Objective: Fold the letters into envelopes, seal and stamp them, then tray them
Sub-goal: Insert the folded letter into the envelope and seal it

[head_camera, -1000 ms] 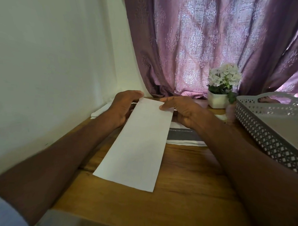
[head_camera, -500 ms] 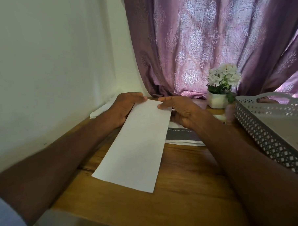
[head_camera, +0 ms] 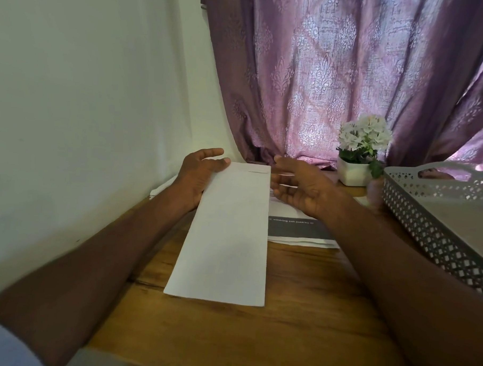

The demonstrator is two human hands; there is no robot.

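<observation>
A long white envelope (head_camera: 229, 237) lies lengthwise on the wooden table (head_camera: 298, 323), its short end toward me. A thin slit line shows near its far right corner. My left hand (head_camera: 199, 175) grips the far left corner, thumb on top. My right hand (head_camera: 301, 185) hovers just right of the far end with fingers spread, off the envelope and holding nothing. Printed sheets (head_camera: 296, 229) with a dark band lie under my right wrist, partly hidden by the envelope. The grey lattice tray (head_camera: 427, 218) stands at the right.
A white pot of white flowers (head_camera: 357, 157) sits at the back beside the tray. Purple curtain (head_camera: 336, 76) hangs behind the table. A white wall (head_camera: 86, 107) runs close along the left edge. More white paper (head_camera: 162, 187) lies by the wall.
My right hand has let go of the envelope's far right corner and moved a little to the right, fingers spread. The envelope has turned slightly straighter. My left hand keeps its grip.
</observation>
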